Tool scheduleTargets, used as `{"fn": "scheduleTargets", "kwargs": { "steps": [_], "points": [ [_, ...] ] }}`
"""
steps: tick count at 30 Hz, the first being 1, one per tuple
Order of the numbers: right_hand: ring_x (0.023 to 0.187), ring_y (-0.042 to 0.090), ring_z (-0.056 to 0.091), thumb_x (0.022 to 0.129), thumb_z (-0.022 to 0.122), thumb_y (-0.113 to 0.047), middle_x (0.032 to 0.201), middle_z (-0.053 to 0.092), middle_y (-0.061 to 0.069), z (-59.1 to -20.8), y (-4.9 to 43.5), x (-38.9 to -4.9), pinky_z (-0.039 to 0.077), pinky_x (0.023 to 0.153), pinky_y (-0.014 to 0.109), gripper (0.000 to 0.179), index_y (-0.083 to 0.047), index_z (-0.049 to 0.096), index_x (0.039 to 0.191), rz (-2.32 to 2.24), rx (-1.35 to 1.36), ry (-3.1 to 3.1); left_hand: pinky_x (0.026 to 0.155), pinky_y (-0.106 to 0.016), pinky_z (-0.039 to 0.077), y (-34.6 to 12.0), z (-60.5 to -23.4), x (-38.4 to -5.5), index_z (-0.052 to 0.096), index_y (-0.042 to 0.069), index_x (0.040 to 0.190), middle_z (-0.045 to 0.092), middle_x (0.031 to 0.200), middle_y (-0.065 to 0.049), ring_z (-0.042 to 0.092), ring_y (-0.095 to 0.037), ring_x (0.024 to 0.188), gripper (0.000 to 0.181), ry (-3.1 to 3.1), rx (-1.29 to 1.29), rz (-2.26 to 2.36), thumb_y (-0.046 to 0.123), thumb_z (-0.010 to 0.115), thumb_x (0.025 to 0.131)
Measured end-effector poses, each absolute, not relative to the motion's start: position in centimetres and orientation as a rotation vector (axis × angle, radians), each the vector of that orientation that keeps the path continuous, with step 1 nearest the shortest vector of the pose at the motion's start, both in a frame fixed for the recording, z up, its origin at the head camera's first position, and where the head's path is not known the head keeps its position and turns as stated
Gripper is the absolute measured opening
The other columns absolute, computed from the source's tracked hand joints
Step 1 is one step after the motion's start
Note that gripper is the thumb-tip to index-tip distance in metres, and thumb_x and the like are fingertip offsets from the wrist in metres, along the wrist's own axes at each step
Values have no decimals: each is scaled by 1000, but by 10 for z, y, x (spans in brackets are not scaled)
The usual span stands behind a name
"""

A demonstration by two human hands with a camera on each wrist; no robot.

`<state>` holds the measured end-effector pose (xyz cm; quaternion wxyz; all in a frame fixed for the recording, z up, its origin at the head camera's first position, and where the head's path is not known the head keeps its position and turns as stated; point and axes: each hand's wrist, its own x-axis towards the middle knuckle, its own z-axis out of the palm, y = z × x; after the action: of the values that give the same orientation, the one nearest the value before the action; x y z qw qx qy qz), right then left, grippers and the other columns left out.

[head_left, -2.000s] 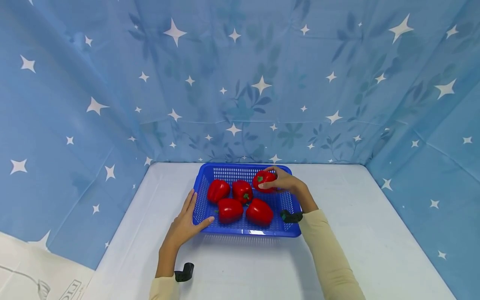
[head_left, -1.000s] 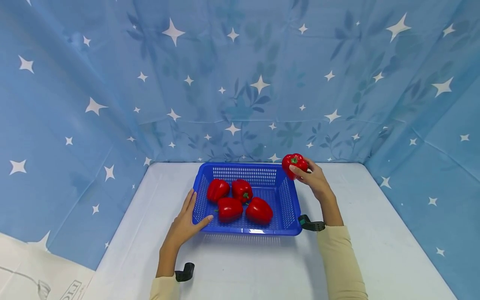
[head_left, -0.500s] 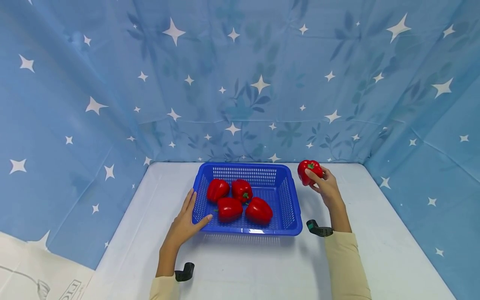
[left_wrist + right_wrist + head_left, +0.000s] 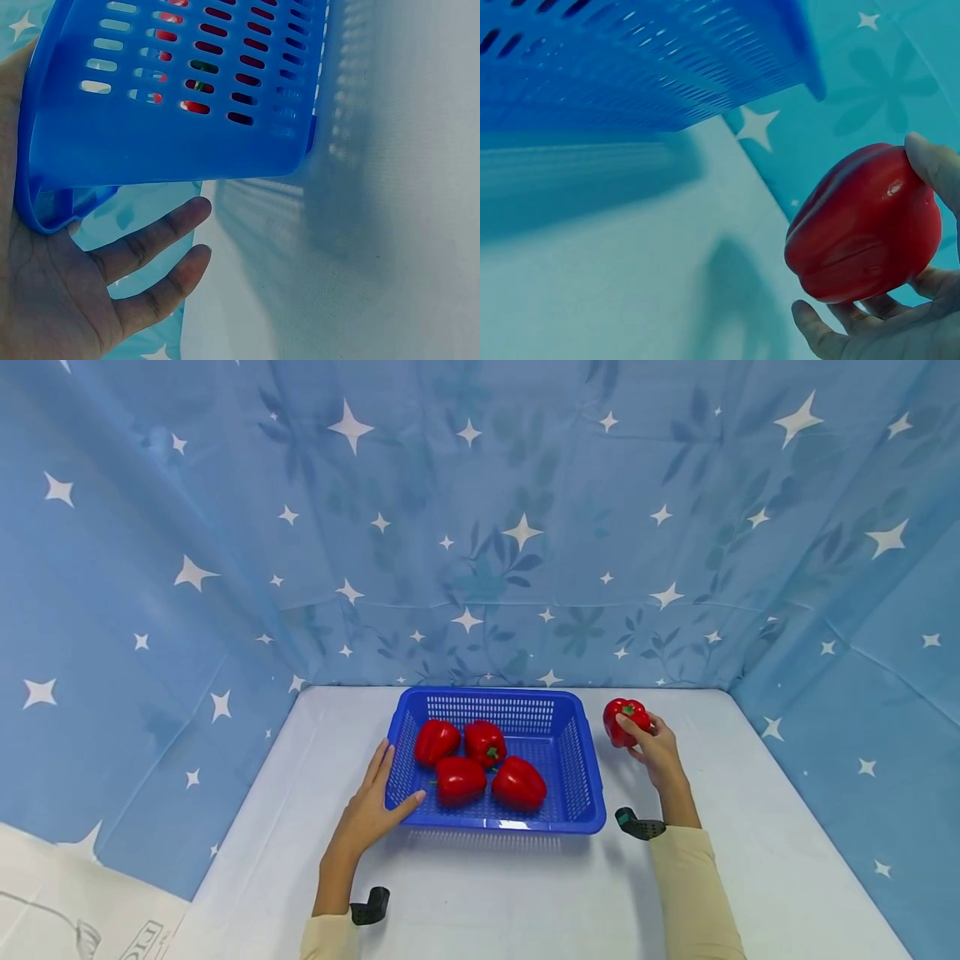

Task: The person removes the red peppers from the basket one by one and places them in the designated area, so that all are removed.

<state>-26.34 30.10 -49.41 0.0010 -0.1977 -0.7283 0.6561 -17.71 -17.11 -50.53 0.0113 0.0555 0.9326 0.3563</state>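
My right hand (image 4: 660,753) holds a red bell pepper (image 4: 616,713) just outside the right wall of the blue basket (image 4: 590,760). Thumb on one side and fingers on the other grip the pepper (image 4: 866,225) in the right wrist view, its shadow apart from it on the tabletop. My left hand (image 4: 367,814) rests against the basket's left front corner, fingers extended along the left rim and thumb over the front rim. Inside the basket, several more red bell peppers (image 4: 519,783) lie grouped toward the left and middle.
A white table (image 4: 495,893) carries the basket. Blue curtains (image 4: 480,527) with white stars close off the back and both sides. Black cameras (image 4: 637,824) are strapped to both wrists. Printed cardboard (image 4: 82,902) shows at the lower left.
My right hand has lifted one bell pepper out of the basket's back right, carried it right over the rim, and lowered it beside the basket. The left hand has stayed put.
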Motion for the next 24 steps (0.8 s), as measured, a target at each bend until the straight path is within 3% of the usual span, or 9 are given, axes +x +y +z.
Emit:
{"fn": "scheduleTargets", "kwargs": {
  "steps": [24],
  "points": [
    [147,42,24,91,66,-42,161,15,25,-520,300,-274,33,115,53,95,-7,8,157,1998,-702,-2379,102,-69,38,-171,-507,-178,7,22,159,-2,167,4,26,-45,145,103,2914,166,1118,68,59,83]
  ]
}}
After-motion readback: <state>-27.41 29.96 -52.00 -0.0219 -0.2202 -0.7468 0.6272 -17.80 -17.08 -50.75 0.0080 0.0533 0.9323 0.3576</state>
